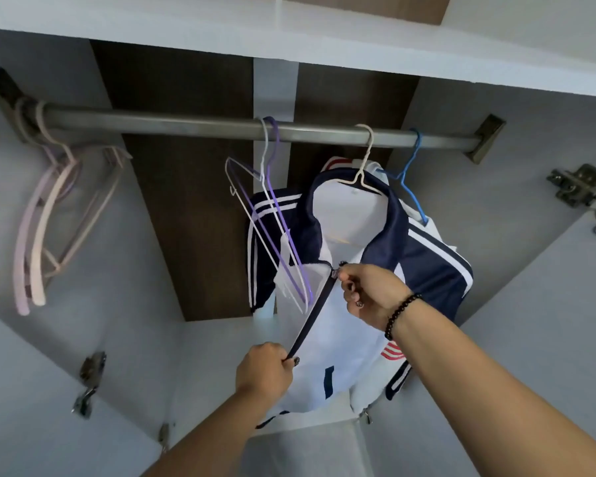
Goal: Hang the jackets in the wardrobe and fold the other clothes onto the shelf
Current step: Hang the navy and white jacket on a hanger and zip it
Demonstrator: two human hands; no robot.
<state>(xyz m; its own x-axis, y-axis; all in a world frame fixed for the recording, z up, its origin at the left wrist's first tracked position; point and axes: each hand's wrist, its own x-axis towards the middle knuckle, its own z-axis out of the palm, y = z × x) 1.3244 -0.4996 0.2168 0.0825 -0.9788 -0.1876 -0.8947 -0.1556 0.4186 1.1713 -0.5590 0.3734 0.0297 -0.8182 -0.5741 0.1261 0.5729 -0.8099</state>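
While left grip (265,368) pinches jacket (341,321) hem, right grip (369,292) pinches zipper pull (336,271).

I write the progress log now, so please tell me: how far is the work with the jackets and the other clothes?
Done: a white and navy jacket hangs on a white hanger on the rail. In hand: the right hand pinches the zipper pull near the collar, and the left hand holds the zipper's lower end. Left: no folded clothes or shelf show here, so that part cannot be judged.
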